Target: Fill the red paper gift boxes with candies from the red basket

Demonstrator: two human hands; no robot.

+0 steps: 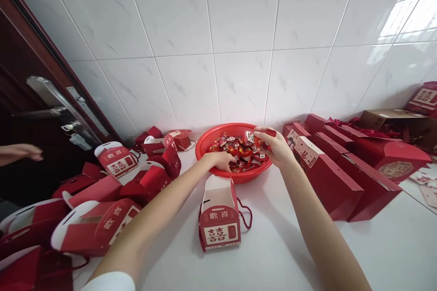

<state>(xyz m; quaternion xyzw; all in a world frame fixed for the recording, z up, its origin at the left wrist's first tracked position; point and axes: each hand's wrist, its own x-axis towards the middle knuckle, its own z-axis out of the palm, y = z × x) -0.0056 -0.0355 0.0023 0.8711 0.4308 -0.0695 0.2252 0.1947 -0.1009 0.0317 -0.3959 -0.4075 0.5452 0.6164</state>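
A red plastic basket [235,176] filled with wrapped candies [244,154] stands against the tiled wall. My left hand [223,161] reaches over its front rim, fingers curled down among the candies; what they hold, if anything, is hidden. At the basket's right side my right hand [273,145] has its fingers closed round wrapped candies, one red and white packet showing at the fingertips. Directly in front of the basket, between my forearms, an open red and white gift box [220,218] with a dark red cord stands on the white table [262,254].
Many open red boxes [119,161] crowd the table's left side. Tall red bags or boxes [327,182] stand in rows at the right, with a cardboard box [392,118] behind. Another person's hand [20,152] shows at the far left, before a dark door [20,68].
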